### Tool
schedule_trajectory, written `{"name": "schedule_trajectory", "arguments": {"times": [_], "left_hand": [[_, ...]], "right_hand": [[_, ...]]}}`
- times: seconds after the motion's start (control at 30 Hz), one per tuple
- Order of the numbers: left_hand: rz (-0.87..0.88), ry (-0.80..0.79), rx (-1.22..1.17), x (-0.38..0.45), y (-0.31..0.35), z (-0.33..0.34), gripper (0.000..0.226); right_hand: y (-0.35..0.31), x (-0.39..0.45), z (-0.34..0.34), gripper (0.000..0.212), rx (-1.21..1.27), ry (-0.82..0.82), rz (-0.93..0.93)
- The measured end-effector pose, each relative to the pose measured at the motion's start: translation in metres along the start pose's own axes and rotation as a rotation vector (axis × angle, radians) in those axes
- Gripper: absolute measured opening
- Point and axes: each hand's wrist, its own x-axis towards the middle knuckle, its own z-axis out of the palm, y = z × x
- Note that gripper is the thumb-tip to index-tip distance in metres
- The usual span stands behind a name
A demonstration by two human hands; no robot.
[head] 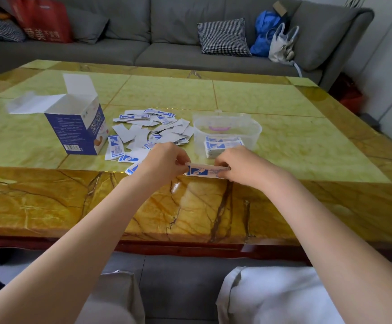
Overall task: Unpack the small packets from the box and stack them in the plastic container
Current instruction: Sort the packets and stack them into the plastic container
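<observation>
Fingers of the left hand [164, 160] and of the right hand [239, 163] were curled, pinching opposite ends of a small bundle of packets [204, 170] held edge-on just above the near part of the table [190, 206]. The packets were white with blue print (their writing too small to read). Far of the hands, a loose pile of packets [153, 129] lay between the open blue-and-white box [78, 127] on the left and the clear plastic container [227, 132] on the right, which held a stack of packets [223, 146]. The box's text was unreadable. On the far sofa [167, 31], a red bag [43, 19] bore large Chinese characters.
</observation>
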Motion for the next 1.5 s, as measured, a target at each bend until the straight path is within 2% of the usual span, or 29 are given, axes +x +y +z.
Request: {"name": "schedule_trajectory", "arguments": {"times": [0.1,0.4,0.5,0.63,0.73,0.83,1.03,1.1,1.23,1.37,1.5], "left_hand": [[0.008,-0.004,-0.020,0.001,-0.001,0.000,0.020],[-0.020,-0.025,-0.180,0.002,-0.002,-0.002,0.006],[-0.043,0.027,-0.246,0.003,-0.001,-0.010,0.005],[-0.056,0.156,-0.452,0.009,0.002,-0.031,0.017],[-0.027,0.219,-0.523,0.020,0.017,-0.046,0.006],[0.008,0.210,-0.414,0.038,0.034,-0.055,0.012],[-0.147,0.087,-0.376,0.078,0.045,-0.046,0.020],[-0.183,0.044,-0.342,0.087,0.047,-0.041,0.015],[-0.228,0.001,-0.067,0.105,0.051,-0.029,0.013],[-0.244,-0.036,0.061,0.113,0.058,-0.019,0.010],[-0.231,-0.065,0.197,0.116,0.061,-0.015,0.017]], "right_hand": [[0.001,-0.002,0.000,0.020,0.028,-0.005,0.008],[0.008,-0.005,-0.002,0.014,0.082,0.048,0.025],[0.010,-0.006,-0.007,0.008,0.177,0.080,0.005],[0.013,-0.007,-0.024,0.014,0.372,0.252,-0.033],[0.016,-0.003,-0.045,0.026,0.470,0.458,-0.043],[0.025,0.009,-0.060,0.020,0.477,0.498,0.002],[0.046,0.033,-0.068,0.020,0.693,0.315,0.146],[0.048,0.040,-0.070,0.020,0.653,0.270,0.177],[0.045,0.056,-0.073,0.018,0.503,0.191,0.269],[0.036,0.068,-0.066,0.013,0.360,0.208,0.308],[0.040,0.075,-0.056,0.019,0.317,0.223,0.356]]}}
